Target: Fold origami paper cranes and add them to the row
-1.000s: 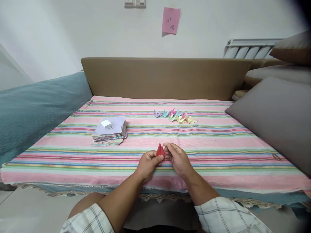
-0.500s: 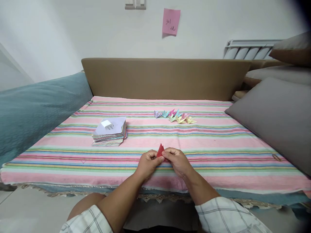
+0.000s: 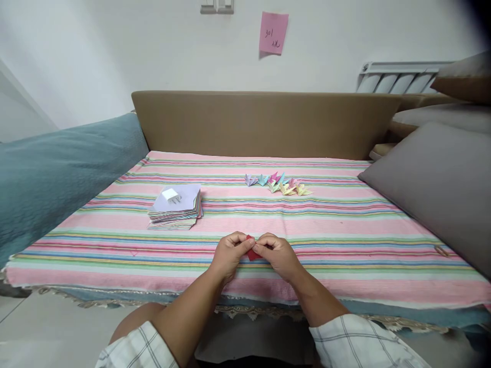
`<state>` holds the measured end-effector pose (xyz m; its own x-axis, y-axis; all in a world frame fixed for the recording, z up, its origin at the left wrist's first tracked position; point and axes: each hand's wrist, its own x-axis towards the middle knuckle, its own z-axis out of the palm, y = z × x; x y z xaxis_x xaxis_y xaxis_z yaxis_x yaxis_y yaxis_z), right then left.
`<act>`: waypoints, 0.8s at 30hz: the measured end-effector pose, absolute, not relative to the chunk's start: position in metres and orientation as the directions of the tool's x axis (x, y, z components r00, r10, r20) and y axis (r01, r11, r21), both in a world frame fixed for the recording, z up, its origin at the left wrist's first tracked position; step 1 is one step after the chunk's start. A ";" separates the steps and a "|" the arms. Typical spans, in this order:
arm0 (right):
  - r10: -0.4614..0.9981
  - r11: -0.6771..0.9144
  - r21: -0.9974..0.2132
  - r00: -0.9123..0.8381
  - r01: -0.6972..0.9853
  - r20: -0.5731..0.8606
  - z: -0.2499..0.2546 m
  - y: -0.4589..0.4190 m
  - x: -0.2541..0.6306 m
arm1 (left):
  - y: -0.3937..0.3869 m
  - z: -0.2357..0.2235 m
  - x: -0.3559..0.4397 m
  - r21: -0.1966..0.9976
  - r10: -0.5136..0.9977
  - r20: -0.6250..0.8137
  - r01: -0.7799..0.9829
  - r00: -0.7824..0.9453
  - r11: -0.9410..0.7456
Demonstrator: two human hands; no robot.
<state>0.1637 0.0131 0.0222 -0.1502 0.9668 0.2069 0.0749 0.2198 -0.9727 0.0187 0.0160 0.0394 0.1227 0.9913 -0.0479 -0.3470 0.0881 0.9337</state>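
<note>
A stack of coloured paper sheets [image 3: 175,210] is lying on the striped cloth [image 3: 345,240], with a white charger plug [image 3: 171,195] sitting on top. Farther back, a cluster of small folded paper figures [image 3: 278,184] is resting on the cloth. A pink sticky note [image 3: 273,32] is hanging on the wall, and a grey cushion [image 3: 441,189] is leaning at the right.

Home bedroom: bed [image 3: 345,225] under striped sheet, tan headboard [image 3: 264,122] at 12 o'clock, grey pillows [image 3: 433,184] at 3, teal blanket [image 3: 57,168] at 9, radiator [image 3: 399,76] at 1.
</note>
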 end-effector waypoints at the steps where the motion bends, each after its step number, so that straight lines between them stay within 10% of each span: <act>1: 0.967 0.214 -0.974 -0.154 0.074 0.201 0.022 0.013 0.163 | 0.016 0.039 0.019 0.932 0.992 -0.048 -0.352 0.118 0.087; 9: 0.920 -0.116 -0.993 -0.373 0.033 -0.120 0.022 0.007 0.158 | 0.018 0.041 0.017 0.908 0.986 -0.102 -0.393 0.131 0.146; 24: 0.920 -0.183 -0.983 -0.348 0.026 -0.181 0.022 0.005 0.153 | 0.018 0.040 0.013 0.948 0.904 -0.179 -0.177 0.389 0.265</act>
<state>0.1531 0.0048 0.0216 -0.3479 0.9199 -0.1810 0.0260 -0.1835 -0.9827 0.0130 0.0185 0.0399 0.3889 0.9036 -0.1795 -0.1773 0.2646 0.9479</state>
